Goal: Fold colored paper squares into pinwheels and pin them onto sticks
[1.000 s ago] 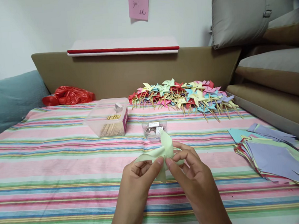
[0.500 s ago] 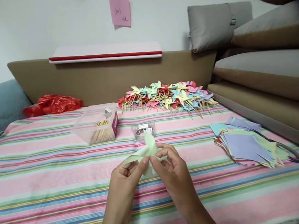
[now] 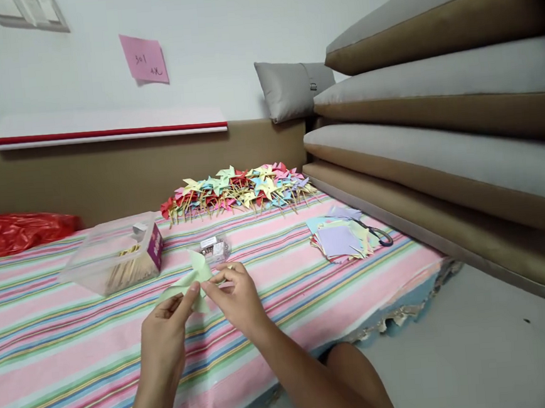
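A pale green paper pinwheel (image 3: 199,269) is held up over the striped cloth, its blades folded in toward the middle. My left hand (image 3: 168,316) pinches it from the left, thumb near the centre. From the right, my right hand (image 3: 236,295) grips the same paper between thumb and fingers. Both thumbs almost meet at its centre. Just behind the paper lies a clear bag of small metal pins (image 3: 214,249) with a white label. No stick shows on this pinwheel.
A clear plastic box (image 3: 92,256) of wooden sticks stands left. Finished pinwheels (image 3: 243,187) are heaped at the back. Cut paper squares (image 3: 336,240) lie right with scissors (image 3: 383,238) on them. Stacked cushions (image 3: 427,135) border the right; a red plastic bag (image 3: 24,231) lies far left.
The view has swung to the right, so everything sits further left and the cloth's edge and floor now show. Both hands still hold the pinwheel in much the same pinch.
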A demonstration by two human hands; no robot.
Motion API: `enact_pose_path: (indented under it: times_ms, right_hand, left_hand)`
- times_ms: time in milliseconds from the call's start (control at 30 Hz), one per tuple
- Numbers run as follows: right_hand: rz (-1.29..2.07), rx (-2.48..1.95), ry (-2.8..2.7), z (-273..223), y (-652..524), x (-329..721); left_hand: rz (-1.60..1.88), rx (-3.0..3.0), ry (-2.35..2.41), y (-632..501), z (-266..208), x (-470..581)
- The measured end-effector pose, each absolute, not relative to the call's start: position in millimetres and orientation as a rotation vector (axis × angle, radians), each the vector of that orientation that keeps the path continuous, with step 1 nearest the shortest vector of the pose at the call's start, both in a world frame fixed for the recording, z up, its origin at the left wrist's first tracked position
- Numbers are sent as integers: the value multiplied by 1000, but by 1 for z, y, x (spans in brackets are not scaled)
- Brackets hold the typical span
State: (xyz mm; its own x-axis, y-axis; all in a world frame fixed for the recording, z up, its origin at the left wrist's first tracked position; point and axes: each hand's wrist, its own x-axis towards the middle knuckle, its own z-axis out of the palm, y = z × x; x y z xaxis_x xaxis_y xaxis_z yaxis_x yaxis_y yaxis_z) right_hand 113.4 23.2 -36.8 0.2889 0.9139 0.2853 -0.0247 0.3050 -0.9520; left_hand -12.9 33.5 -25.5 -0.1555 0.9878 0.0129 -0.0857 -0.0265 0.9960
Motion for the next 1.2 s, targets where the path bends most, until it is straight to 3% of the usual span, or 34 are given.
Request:
enact_pose_path:
  times_ms: [300, 700, 1000, 1200]
  right_hand:
    - [849, -1062, -1189, -42, 26, 113]
    - [622, -1150, -1314, -34, 25, 126]
    - [439, -1445, -1517, -26, 34, 174]
    - [296, -1621, -1703, -38, 60, 188]
  left_hand:
    - [1387, 1077, 1245, 36, -30, -23]
    - [1484, 1066, 1258, 41, -31, -19]
    - [1742, 786, 1135, 48, 14, -51]
    - [1750, 642, 1122, 45, 4, -47]
